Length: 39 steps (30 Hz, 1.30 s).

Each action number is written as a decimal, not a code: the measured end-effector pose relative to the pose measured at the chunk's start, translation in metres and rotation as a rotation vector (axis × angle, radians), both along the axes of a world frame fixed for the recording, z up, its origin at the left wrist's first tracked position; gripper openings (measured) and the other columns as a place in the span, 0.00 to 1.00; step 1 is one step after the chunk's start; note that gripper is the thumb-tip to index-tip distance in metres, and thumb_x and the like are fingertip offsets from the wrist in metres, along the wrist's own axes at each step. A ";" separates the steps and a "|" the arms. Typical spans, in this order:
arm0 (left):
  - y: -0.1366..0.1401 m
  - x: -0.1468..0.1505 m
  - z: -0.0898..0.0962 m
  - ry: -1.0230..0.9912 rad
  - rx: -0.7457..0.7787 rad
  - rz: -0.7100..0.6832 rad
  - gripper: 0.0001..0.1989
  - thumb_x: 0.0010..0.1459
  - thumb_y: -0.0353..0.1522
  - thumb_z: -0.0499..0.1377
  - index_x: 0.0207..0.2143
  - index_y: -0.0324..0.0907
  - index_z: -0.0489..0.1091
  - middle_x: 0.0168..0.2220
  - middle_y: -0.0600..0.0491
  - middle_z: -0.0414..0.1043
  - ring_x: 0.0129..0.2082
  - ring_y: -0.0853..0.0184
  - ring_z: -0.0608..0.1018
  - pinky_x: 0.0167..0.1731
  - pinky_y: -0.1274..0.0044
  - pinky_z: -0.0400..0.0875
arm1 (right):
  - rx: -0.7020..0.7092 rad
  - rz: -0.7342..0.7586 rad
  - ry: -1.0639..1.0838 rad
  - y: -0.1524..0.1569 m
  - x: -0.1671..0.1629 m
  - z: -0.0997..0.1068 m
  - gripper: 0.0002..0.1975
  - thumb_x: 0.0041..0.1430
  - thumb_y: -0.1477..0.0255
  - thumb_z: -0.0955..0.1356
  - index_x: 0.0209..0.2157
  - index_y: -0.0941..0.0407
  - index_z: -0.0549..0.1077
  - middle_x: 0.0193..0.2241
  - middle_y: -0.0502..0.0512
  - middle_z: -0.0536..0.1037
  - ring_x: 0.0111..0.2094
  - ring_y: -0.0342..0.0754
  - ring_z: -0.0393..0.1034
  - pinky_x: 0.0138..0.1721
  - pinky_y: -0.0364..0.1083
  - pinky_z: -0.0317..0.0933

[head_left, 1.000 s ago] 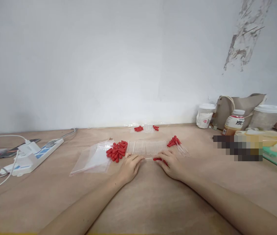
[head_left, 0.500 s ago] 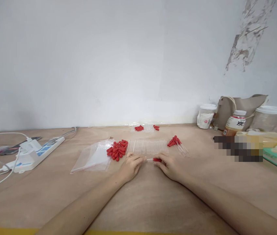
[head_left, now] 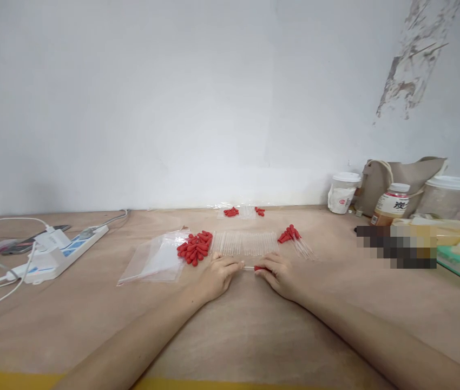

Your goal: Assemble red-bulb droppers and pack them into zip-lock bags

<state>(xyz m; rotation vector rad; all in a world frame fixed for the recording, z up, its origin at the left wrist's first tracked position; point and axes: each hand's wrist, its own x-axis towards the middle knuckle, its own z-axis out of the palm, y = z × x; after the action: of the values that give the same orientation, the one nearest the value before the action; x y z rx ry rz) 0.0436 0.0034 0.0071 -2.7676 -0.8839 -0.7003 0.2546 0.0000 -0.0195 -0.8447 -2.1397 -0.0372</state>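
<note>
My left hand (head_left: 218, 275) is closed on one end of a thin clear tube (head_left: 248, 268). The fingers of my right hand (head_left: 277, 274) pinch a red rubber bulb (head_left: 257, 268) at the tube's other end, mostly hidden by them. Just beyond my hands lies a row of clear tubes (head_left: 244, 244) side by side. A heap of loose red rubber bulbs (head_left: 194, 248) sits left of the row. To its right, several tubes with red bulbs on their ends (head_left: 291, 234) lie in a fan.
Clear plastic bags (head_left: 152, 260) lie left of the heap. Another bag with red bulbs and tubes (head_left: 243, 213) rests near the wall. At left is a power strip (head_left: 65, 254) with white cables. A lidded cup (head_left: 342, 194), a bottle (head_left: 392, 205) and a grey bag (head_left: 404, 170) stand at right.
The fingers of my right hand cover more of the red bulb than before. Both hands otherwise stay in nearly the same place, and the view has shifted slightly.
</note>
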 end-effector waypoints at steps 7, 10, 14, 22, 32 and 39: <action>0.001 0.000 -0.003 0.006 0.022 0.001 0.14 0.58 0.24 0.46 0.41 0.42 0.68 0.35 0.51 0.74 0.35 0.67 0.73 0.35 0.73 0.58 | -0.009 0.045 -0.029 0.002 0.001 -0.002 0.06 0.56 0.72 0.61 0.31 0.56 0.70 0.29 0.53 0.74 0.33 0.45 0.66 0.38 0.47 0.58; 0.003 0.001 -0.007 -0.037 0.045 -0.024 0.13 0.58 0.25 0.46 0.40 0.41 0.67 0.33 0.51 0.74 0.35 0.67 0.74 0.35 0.73 0.58 | -0.024 0.032 -0.018 0.001 0.001 -0.001 0.06 0.56 0.71 0.62 0.31 0.56 0.70 0.29 0.54 0.74 0.33 0.45 0.66 0.38 0.47 0.57; 0.004 0.003 -0.011 -0.084 0.060 -0.050 0.12 0.59 0.26 0.46 0.39 0.40 0.67 0.32 0.51 0.74 0.33 0.67 0.74 0.34 0.73 0.58 | -0.031 0.030 -0.030 0.002 0.001 0.000 0.06 0.56 0.71 0.62 0.32 0.56 0.69 0.29 0.53 0.74 0.33 0.45 0.66 0.39 0.48 0.55; 0.005 0.006 -0.014 -0.080 0.037 -0.051 0.11 0.59 0.27 0.46 0.37 0.41 0.67 0.29 0.52 0.73 0.29 0.68 0.73 0.34 0.74 0.58 | -0.050 0.046 -0.089 0.005 -0.001 -0.003 0.07 0.57 0.71 0.61 0.34 0.56 0.70 0.29 0.53 0.73 0.33 0.45 0.65 0.39 0.48 0.53; 0.001 0.011 -0.015 -0.171 -0.031 -0.034 0.13 0.60 0.31 0.46 0.47 0.44 0.62 0.38 0.51 0.72 0.35 0.66 0.73 0.38 0.72 0.59 | -0.410 0.161 0.312 0.011 -0.003 0.013 0.10 0.52 0.65 0.64 0.36 0.54 0.70 0.28 0.51 0.72 0.31 0.44 0.66 0.34 0.45 0.59; -0.004 0.006 -0.007 -0.273 -0.117 0.048 0.18 0.60 0.35 0.47 0.52 0.43 0.55 0.41 0.51 0.70 0.42 0.65 0.70 0.43 0.71 0.57 | -0.577 -0.012 0.823 0.041 0.030 0.037 0.19 0.49 0.60 0.64 0.41 0.56 0.66 0.25 0.48 0.68 0.25 0.41 0.64 0.29 0.42 0.60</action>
<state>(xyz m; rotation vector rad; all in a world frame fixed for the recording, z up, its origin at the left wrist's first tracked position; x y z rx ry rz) 0.0500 -0.0004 0.0000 -2.7830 -1.0689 -1.0696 0.2846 0.0408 0.0176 -0.9679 -1.3570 0.8156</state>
